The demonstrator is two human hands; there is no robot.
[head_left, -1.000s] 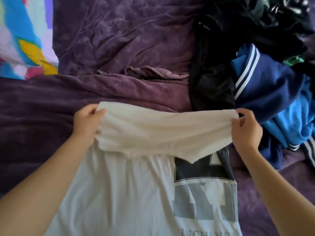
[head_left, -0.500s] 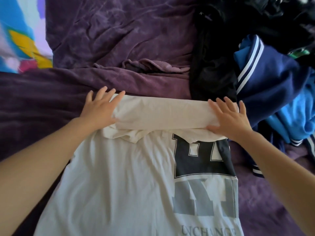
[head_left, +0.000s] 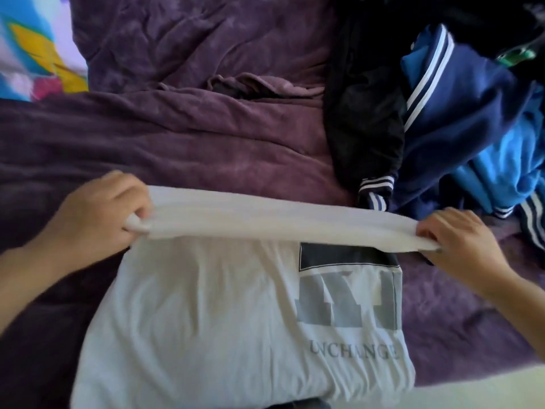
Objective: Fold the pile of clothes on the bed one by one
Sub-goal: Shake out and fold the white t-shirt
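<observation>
Both left grip (head_left: 97, 214) and right grip (head_left: 463, 240) pinch shirt (head_left: 206, 305).

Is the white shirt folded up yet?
Partly folded. The left hand and right hand grip the far end of the white shirt, doubled into a band; the printed rest lies spread on the purple blanket.

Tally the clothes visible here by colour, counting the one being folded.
White T-shirt: 1
Black garment: 1
Navy jacket: 1
Blue garment: 1, perhaps part of the jacket
Total: 4 that can be told apart; more may be hidden.
</observation>
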